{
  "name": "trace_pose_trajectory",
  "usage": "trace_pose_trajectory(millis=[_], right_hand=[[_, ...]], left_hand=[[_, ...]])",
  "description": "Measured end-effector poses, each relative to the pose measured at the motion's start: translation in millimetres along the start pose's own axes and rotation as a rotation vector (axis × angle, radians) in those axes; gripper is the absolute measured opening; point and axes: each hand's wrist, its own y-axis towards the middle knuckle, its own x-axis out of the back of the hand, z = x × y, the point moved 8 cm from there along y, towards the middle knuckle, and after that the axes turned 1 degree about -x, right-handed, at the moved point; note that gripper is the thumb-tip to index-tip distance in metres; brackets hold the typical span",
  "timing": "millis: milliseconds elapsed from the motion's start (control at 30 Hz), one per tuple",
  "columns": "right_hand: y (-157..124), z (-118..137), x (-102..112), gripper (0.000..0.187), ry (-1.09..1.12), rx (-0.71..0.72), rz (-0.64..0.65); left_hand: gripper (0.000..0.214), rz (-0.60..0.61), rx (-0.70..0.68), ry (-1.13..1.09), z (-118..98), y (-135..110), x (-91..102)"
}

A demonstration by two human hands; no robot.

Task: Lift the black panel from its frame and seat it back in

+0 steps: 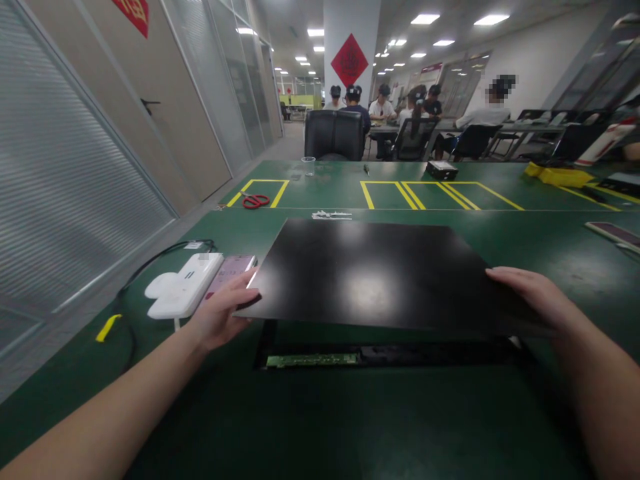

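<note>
A thin, glossy black screen panel (370, 273) is held level in front of me by its two sides. My left hand (223, 310) pinches its near left corner, thumb on top and fingers below. Closed on the right edge is my right hand (533, 297), whose lower fingers are partly hidden. Under the panel lies a black frame (435, 353) on the green table, with a long green circuit board (313, 360) along its near side. The panel covers most of the frame, and a dark gap shows between them at the near edge.
Left stand a white charger (185, 287), a phone (231, 272) and a black cable (165, 250). Red-handled scissors (256, 201) and white strips (331, 215) lie beyond the panel on the green table (370, 413). Several people sit farther back, past a black chair (334, 133).
</note>
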Motion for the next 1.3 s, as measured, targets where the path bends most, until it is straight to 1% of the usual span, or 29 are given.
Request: trace_pose_trajectory(millis=[67, 200, 333, 467, 567, 700, 767, 900, 1000, 1100, 1200, 1300], right_hand=[[1, -1, -9, 0.02, -0.029, -0.028, 0.022], [-1, 4, -14, 0.019, -0.02, 0.016, 0.008], [-7, 6, -14, 0.014, -0.084, 0.021, -0.012], [-11, 11, -14, 0.02, -0.16, 0.043, -0.047], [-11, 14, -9, 0.024, -0.257, 0.07, -0.085], [-7, 17, -3, 0.03, -0.436, 0.143, -0.1], [-4, 18, -1, 0.035, -0.526, 0.166, -0.098], [-2, 17, -3, 0.039, -0.664, 0.166, -0.091], [0, 14, -7, 0.042, -0.675, 0.164, -0.058], [5, 8, -9, 0.044, -0.649, 0.166, -0.023], [10, 5, -6, 0.044, -0.639, 0.179, -0.029], [12, 5, 0, 0.046, -0.634, 0.194, -0.047]], left_hand=[[0.044, -0.009, -0.025, 0.042, -4, 0, -3.0], [0.057, -0.03, -0.053, 0.097, -12, -2, -4.7], [0.055, -0.032, -0.056, 0.089, -12, -3, -4.6], [0.049, -0.018, -0.032, 0.057, -5, -1, -3.7], [0.046, 0.018, -0.022, 0.021, -1, 0, -7.1], [0.05, 0.034, -0.037, 0.054, -1, -2, -11.5], [0.053, 0.035, -0.011, 0.07, 3, -4, -10.9], [0.064, 0.055, 0.046, 0.06, 14, -6, -4.7], [0.072, 0.038, 0.052, 0.093, 18, -4, 3.1], [0.075, 0.019, 0.032, 0.122, 15, -3, 7.1], [0.073, 0.019, 0.049, 0.146, 14, -4, 7.3], [0.072, 0.033, 0.092, 0.124, 19, -5, 7.2]])
